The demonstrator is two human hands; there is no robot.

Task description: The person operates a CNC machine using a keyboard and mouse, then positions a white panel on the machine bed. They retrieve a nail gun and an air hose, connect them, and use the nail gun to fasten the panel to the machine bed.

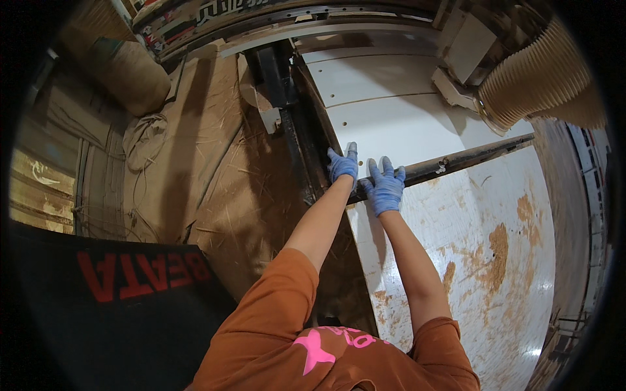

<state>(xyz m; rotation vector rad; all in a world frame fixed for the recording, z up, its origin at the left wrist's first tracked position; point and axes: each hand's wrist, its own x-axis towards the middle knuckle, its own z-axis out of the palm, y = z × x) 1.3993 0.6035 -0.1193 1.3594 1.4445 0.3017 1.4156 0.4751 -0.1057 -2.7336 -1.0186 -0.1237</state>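
Note:
My left hand (343,166), in a blue work glove, rests at the near left corner of a white panel (385,130) with small holes along its left side. Its index finger stretches forward over the panel and the thumb lies near the dark metal rail on the left. Just to the right is my gloved right hand (386,187), fingers spread forward across a dark crossbar (450,163) to the panel's near edge. Both hands are open and grip nothing that I can see. The undersides of the fingers are hidden.
Nearer me is a white tabletop (456,247) with patches of sawdust (499,254). A large ribbed tan hose (538,78) hangs at the upper right. Left of the dark rail (300,143), sawdust covers the floor (222,169). A black sheet (137,313) stands at the lower left.

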